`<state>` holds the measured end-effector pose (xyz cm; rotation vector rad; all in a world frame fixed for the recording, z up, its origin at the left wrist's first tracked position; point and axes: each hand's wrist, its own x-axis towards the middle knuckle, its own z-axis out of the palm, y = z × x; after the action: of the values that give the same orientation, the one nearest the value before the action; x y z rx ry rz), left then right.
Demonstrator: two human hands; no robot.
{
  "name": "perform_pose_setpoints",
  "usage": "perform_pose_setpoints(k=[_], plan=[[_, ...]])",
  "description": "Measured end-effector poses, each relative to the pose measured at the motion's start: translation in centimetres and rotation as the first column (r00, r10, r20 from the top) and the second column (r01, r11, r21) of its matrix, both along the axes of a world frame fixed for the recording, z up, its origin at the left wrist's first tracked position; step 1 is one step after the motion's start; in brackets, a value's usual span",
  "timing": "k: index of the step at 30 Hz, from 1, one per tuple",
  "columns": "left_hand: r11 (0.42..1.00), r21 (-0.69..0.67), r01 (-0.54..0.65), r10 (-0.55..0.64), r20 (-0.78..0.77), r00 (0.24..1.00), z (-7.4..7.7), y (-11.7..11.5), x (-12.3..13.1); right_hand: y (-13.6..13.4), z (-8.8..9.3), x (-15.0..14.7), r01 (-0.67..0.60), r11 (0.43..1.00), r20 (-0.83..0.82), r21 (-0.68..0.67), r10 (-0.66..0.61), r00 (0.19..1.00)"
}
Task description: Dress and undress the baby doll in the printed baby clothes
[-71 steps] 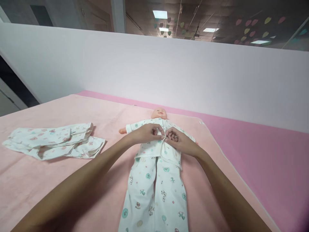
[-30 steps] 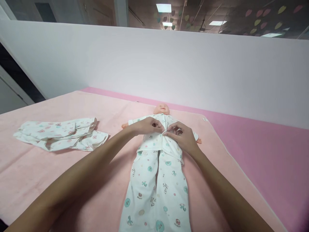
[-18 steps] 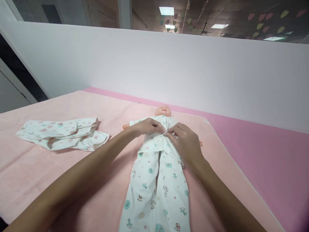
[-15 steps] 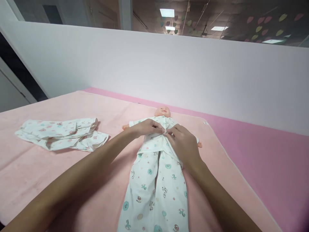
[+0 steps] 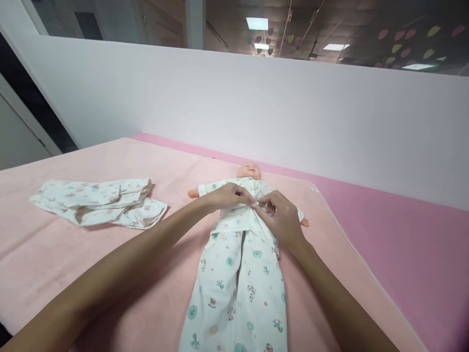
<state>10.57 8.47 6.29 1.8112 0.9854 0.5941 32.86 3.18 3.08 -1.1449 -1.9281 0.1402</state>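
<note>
A baby doll [image 5: 249, 171] lies on its back, head away from me, dressed in a white printed baby shirt [image 5: 234, 220] and matching trousers [image 5: 234, 293]. Over the chest, my left hand [image 5: 234, 195] pinches the front edge of the shirt between thumb and fingers. Close beside it, my right hand [image 5: 280, 212] pinches the same front opening from the other side, the fingertips of both hands nearly meeting. A small bit of the shirt front shows between them; whether a button is there I cannot tell. Below the hands the shirt front hangs slightly apart.
Folded white printed baby clothes [image 5: 102, 203] lie to the left on a pale pink blanket [image 5: 146, 274]. Under the blanket is a darker pink surface [image 5: 395, 234], bordered at the back by a white wall [image 5: 256, 107] with a window above it.
Both hands stay at the shirt front; the fingers of my right hand have shifted and curled a little. The whole view has moved slightly.
</note>
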Motion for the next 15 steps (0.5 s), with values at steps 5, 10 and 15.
perform_pose_setpoints(k=[5, 10, 15], plan=[[1.0, 0.002, -0.016, 0.016, 0.057, 0.998, -0.29, 0.16, 0.08, 0.17, 0.51, 0.22, -0.047, 0.975, -0.104, -0.219, 0.025, 0.994], [1.0, -0.026, 0.009, -0.006, 0.11, 0.994, -0.15, -0.02, 0.18, 0.34, 0.9, 0.51, -0.097, 0.939, -0.045, -0.331, 0.087, 0.995], [1.0, -0.015, -0.005, 0.006, 0.093, 0.996, 0.02, -0.2, 0.21, 0.12, 0.61, 0.05, -0.116, 0.952, -0.07, -0.283, 0.1, 0.993]])
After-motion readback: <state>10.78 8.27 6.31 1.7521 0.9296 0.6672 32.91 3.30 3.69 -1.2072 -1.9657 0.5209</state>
